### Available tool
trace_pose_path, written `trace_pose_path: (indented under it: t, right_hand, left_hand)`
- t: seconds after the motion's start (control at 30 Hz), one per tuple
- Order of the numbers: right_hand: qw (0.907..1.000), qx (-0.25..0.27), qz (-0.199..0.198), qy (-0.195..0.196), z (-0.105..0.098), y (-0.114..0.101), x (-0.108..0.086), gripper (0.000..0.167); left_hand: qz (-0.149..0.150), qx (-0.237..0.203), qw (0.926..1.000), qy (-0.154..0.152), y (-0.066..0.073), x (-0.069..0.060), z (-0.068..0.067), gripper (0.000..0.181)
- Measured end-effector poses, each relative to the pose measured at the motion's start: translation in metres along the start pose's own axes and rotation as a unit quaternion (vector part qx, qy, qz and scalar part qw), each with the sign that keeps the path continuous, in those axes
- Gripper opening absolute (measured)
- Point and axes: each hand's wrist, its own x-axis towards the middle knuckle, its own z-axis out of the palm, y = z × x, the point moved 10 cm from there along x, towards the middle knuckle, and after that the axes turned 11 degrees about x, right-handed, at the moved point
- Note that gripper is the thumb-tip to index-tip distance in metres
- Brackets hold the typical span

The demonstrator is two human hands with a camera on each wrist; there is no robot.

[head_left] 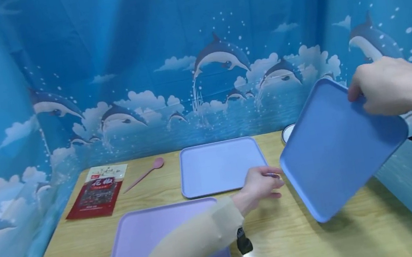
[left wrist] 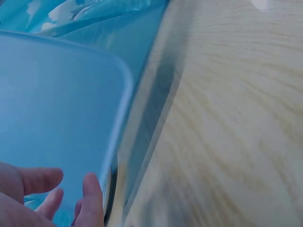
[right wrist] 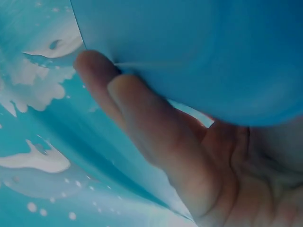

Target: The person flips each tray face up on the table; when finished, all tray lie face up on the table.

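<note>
My right hand (head_left: 383,86) grips the upper edge of a blue rectangular tray (head_left: 337,149), thumb and fingers on either side of the rim. The tray is tilted and raised above the right part of the table. Close to its lower left edge, my left hand (head_left: 259,188) reaches out with fingers spread and nothing held. In the left wrist view, the thumb and fingers (left wrist: 92,198) stand apart beside the blue tray (left wrist: 57,104); whether any touch it I cannot tell. The right wrist view shows the fingers (right wrist: 156,120) against the tray's surface.
A pale blue tray (head_left: 221,166) lies at the back middle of the wooden table (head_left: 279,242). A purple tray (head_left: 153,229) sits under my left forearm. A pink spoon (head_left: 158,163) and a red spice packet (head_left: 98,195) lie back left. A white, dark-rimmed dish (head_left: 287,132) is partly hidden.
</note>
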Motion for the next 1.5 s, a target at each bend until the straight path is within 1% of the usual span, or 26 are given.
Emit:
trace_pose_path:
  t: [0.17,0.27,0.33,0.43,0.57,0.73,0.87,0.97,1.1,1.2,1.33,1.5]
  right_hand:
    - [0.9998,-0.008,-0.008,0.019,-0.014,-0.003,-0.009,0.038]
    - [0.9992,-0.008,-0.015,0.035,-0.021,-0.003,-0.014,0.034]
    - [0.9985,-0.012,-0.021,0.048,-0.024,-0.002,-0.017,0.032]
    - [0.9978,-0.016,-0.026,0.059,-0.026,-0.001,-0.019,0.029]
    - [0.9976,-0.016,-0.028,0.062,-0.026,0.003,-0.02,0.027]
    - [0.9978,-0.009,-0.029,0.059,-0.022,0.013,-0.02,0.026]
    - [0.9983,0.0,-0.03,0.049,-0.016,0.025,-0.02,0.025]
    - [0.9986,0.02,-0.027,0.042,-0.009,0.033,-0.02,0.026]
    - [0.9978,0.053,-0.025,0.032,0.003,0.042,-0.022,0.028]
    - [0.9949,0.096,-0.023,0.019,0.017,0.047,-0.022,0.031]
    - [0.9856,0.168,-0.018,0.0,0.044,0.056,-0.022,0.04]
    - [0.9721,0.233,-0.008,-0.025,0.084,0.07,-0.018,0.051]
  left_hand:
    - [-0.004,0.02,0.9986,0.048,-0.001,0.0,0.0,0.035]
    - [-0.006,0.028,0.9975,0.064,0.0,0.001,0.0,0.037]
    - [-0.002,0.022,0.9973,0.07,0.002,0.002,0.0,0.039]
    - [0.009,-0.001,0.9974,0.071,0.006,0.003,0.0,0.041]
    - [0.02,-0.023,0.9964,0.079,0.008,0.004,-0.004,0.042]
    - [0.032,-0.031,0.9939,0.101,0.008,0.006,-0.016,0.045]
    - [0.042,-0.033,0.9939,0.096,0.007,0.003,-0.028,0.048]
    - [0.055,-0.032,0.9944,0.084,0.007,-0.003,-0.039,0.05]
    - [0.068,-0.027,0.994,0.081,0.01,-0.012,-0.059,0.05]
    - [0.077,-0.017,0.9936,0.08,0.013,-0.018,-0.075,0.05]
    - [0.081,-0.003,0.9938,0.075,0.015,-0.025,-0.095,0.051]
    - [0.076,0.018,0.9939,0.078,0.015,-0.037,-0.114,0.052]
